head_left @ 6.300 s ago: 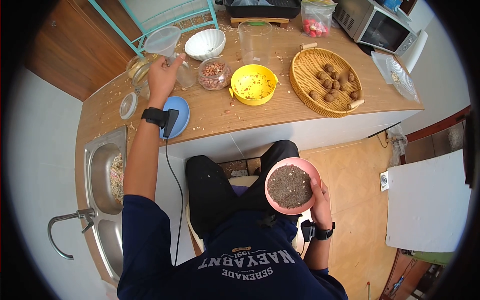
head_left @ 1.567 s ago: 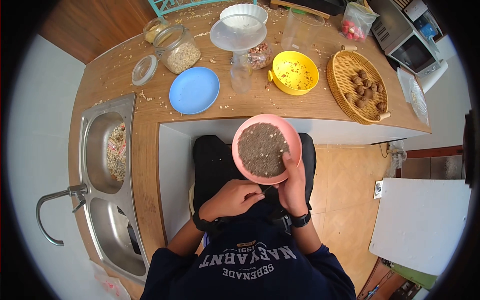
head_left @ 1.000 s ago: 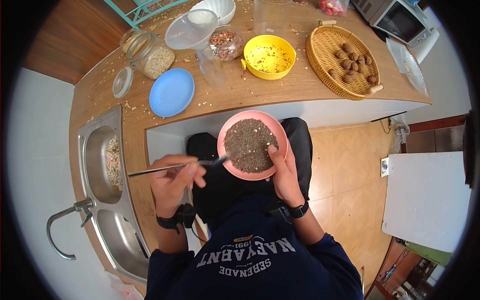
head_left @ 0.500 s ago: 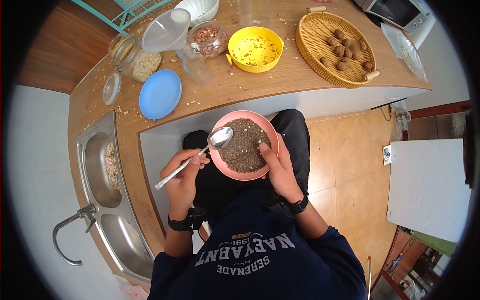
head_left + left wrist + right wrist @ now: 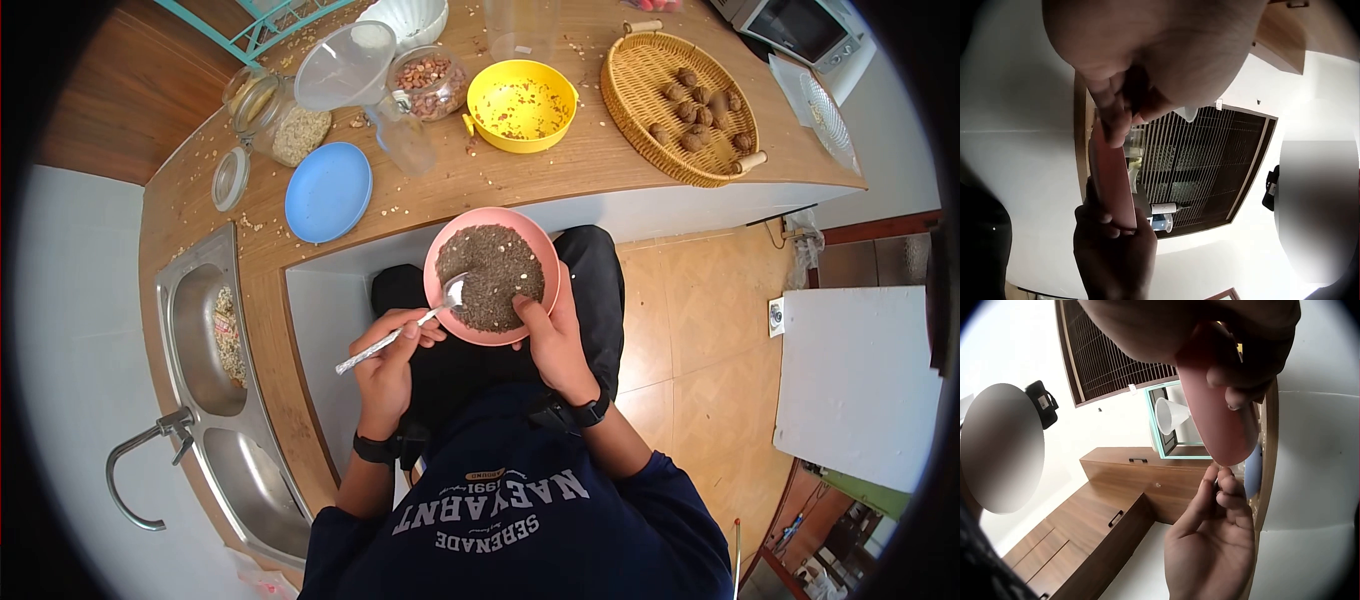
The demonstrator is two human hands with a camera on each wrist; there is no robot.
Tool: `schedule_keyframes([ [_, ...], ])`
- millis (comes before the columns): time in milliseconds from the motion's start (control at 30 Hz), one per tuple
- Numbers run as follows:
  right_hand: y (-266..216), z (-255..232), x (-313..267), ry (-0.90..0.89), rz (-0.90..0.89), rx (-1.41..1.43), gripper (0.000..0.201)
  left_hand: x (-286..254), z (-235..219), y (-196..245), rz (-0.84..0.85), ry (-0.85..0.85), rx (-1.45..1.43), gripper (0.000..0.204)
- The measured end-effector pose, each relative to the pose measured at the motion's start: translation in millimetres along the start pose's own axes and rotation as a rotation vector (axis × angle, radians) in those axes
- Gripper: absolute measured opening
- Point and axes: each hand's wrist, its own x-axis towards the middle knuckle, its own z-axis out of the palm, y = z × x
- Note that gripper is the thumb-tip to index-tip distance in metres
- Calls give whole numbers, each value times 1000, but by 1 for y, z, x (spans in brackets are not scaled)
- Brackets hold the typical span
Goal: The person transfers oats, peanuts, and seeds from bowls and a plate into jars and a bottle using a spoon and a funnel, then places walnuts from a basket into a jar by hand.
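Observation:
My right hand holds a pink bowl over the lap, thumb over the rim and fingers underneath. Dark fine grains with a few pale flecks fill much of it. Between thumb and fingers, my left hand pinches a metal spoon by its patterned handle. The spoon's tip sits in the grains at the bowl's left side. In the left wrist view the pink bowl shows from its side. The right wrist view has its underside, with the left hand close to the rim.
On the counter stand a clear bottle with a funnel on top, a blue plate, a jar of oats, a jar of nuts, a yellow bowl and a walnut basket. A sink lies left.
My left hand has left the funnel and bottle, which now stand nearer the counter's front, and has taken up the spoon. Over the last half second the spoon's tip has dipped into the grains.

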Motion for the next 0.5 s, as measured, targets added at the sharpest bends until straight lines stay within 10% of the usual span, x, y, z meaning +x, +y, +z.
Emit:
schedule_keyframes([
  [500,-61,46,43,-174,-60,163,48,48,-9,88,82,82,-263,23],
])
